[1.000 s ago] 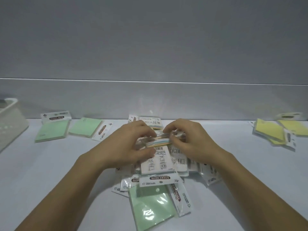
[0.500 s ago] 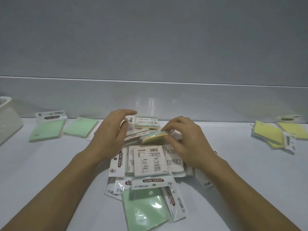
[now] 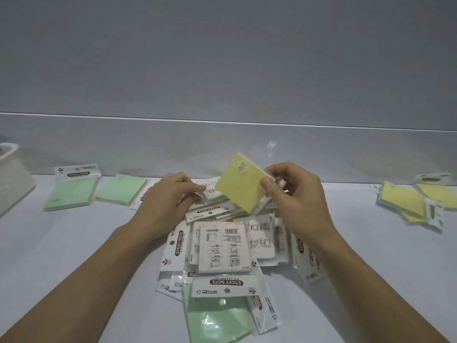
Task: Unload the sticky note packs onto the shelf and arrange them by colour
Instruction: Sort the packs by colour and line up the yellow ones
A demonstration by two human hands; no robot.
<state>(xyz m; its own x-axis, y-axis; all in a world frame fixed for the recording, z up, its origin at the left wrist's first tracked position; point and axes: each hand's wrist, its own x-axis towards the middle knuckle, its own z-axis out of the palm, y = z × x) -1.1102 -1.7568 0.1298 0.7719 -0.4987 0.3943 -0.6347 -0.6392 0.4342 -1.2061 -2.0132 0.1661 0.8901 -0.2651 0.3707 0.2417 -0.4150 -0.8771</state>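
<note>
Since the earlier frame, the right hand (image 3: 296, 201) has lifted a yellow sticky note pack (image 3: 241, 184) clear of the pile and turned its yellow face toward the camera. The left hand (image 3: 170, 204) has lowered onto the rear of the pile.

1. Right hand: the thumb (image 3: 268, 185) presses on the front of the yellow pack at its right edge, and the other fingers curl behind it, so the pack is pinched. The pack hangs tilted in the air above the rear of the pile, apart from the packs below.
2. Left hand: the fingers are bent and held close together, with the fingertips against a white-backed pack (image 3: 210, 191) at the rear of the pile. Whether they grip that pack cannot be told.
3. Central pile (image 3: 223, 246): unsorted packs lie overlapping on the white shelf (image 3: 74, 243) between the forearms, most face down with printed backs up. One green pack (image 3: 217, 318) lies at the near edge.
4. Sorted groups: two green packs (image 3: 71, 194) (image 3: 121, 188) lie side by side at the left rear. The yellow packs (image 3: 403, 199) lie overlapped at the right rear, well apart from the green ones.
5. A white bin (image 3: 12, 177) stands at the left edge of the view.
</note>
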